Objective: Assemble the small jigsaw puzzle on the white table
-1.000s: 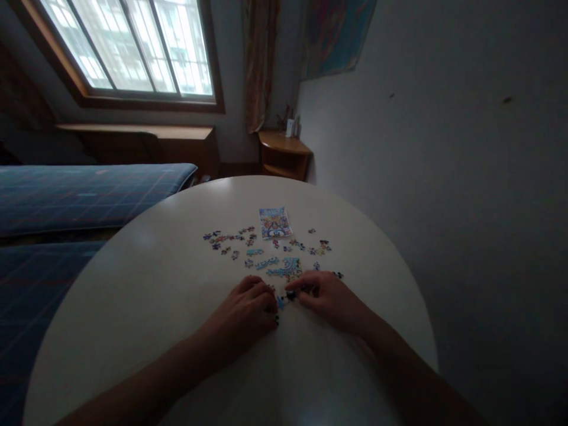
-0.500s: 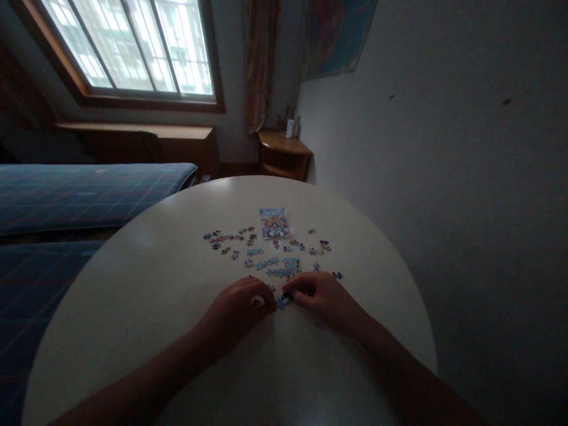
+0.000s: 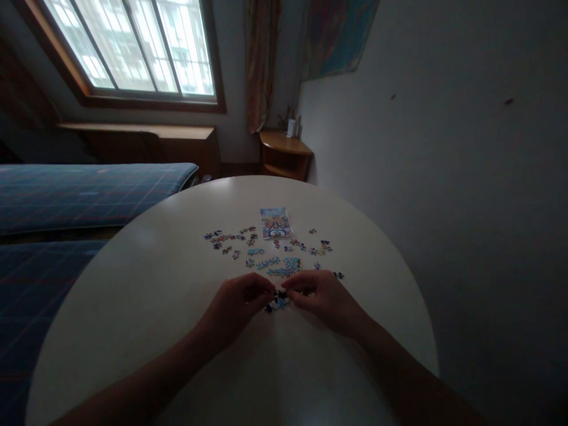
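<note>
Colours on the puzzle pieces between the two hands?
Black, white and light blue on those puzzle pieces; shows best in the head view.

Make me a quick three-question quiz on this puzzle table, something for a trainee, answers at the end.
1. What are the left hand and right hand nearest to?
A. the window
B. dark, white and blue puzzle pieces
C. the curtain

2. True or false: the printed picture lies farther from the person than both hands.

3. Fill in: the plaid mattress is on the ___ of the round table, as seen here.

Key: 1. B; 2. True; 3. left
</note>
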Available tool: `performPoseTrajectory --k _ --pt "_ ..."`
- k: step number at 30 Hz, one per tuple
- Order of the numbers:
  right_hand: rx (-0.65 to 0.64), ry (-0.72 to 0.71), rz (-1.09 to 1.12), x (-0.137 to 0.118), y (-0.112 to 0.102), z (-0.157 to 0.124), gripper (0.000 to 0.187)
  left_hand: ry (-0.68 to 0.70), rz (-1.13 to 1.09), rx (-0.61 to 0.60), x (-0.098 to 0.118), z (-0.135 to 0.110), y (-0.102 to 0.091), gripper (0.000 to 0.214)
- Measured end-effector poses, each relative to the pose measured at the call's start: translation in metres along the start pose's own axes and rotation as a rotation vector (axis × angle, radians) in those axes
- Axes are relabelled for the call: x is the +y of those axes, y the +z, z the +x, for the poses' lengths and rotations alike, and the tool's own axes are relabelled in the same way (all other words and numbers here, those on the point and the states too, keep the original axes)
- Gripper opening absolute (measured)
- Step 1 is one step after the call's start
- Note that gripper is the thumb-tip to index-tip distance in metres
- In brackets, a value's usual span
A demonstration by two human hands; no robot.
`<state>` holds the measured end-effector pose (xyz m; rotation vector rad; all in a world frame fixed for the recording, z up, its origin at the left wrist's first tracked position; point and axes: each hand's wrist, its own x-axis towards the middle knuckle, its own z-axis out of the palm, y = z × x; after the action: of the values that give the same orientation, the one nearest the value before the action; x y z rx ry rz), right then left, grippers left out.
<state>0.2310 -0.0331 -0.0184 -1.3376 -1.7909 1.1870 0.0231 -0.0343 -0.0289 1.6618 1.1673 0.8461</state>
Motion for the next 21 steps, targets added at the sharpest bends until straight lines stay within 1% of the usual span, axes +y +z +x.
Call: performPoseTrajectory --k 4,11,17,21 --pt "-0.028 -0.002 0.023 -0.0023 0.0005 -0.0005 0.017 0.012 0.034 0.002 0.0001 -0.0004 0.0005 0.012" --pt "-0.038 0.027 0.054 -0.0037 -0.0002 -0.0020 0.022 0.004 0.016 0.018 0.0015 -0.0008 0.0002 0.011" --pt "-0.080 0.024 0.209 -0.0017 -0.0020 0.0006 0.018 -0.024 0.026 0.042 0.0023 -0.0019 -0.0004 0.013" --pt "-0.108 0.058 0.220 0.0005 -0.0023 0.0026 0.025 -0.040 0.002 0.041 0.0018 -0.0016 0.0004 0.015"
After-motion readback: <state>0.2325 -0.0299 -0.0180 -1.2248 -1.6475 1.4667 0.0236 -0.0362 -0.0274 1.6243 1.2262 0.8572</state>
